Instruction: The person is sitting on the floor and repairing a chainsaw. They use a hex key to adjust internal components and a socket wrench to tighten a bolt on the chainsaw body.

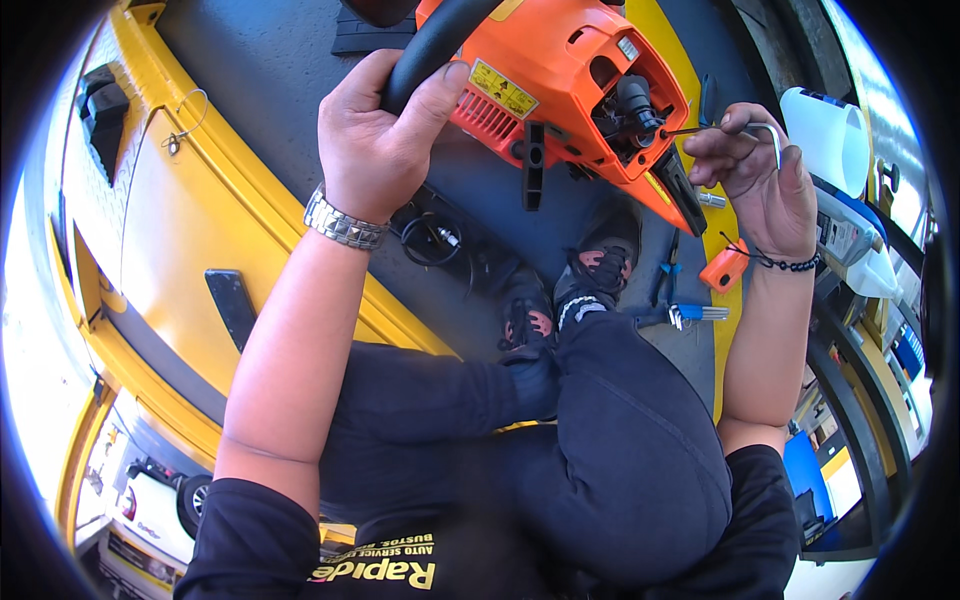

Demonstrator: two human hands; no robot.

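Note:
My left hand (385, 145) is closed around the black handle (425, 50) of an orange chainsaw (570, 90), whose body is tilted in front of me. An open bay on the saw's right end shows a dark rubber boot (634, 100) and metal parts. In my right hand (755, 185), a thin L-shaped hex key (772, 135) is pinched between the fingers. Its long arm reaches into the bay beside the boot; the tip's exact seat is too small to tell. The short bent end sticks out past my thumb.
A loose orange cover (725, 268), pliers (668, 272) and a set of hex keys (690, 314) lie right of my shoes. A black cable (428, 240) lies left of them. A phone (230, 300) rests on the yellow ramp (175, 230). White plastic jugs (825, 140) stand at right.

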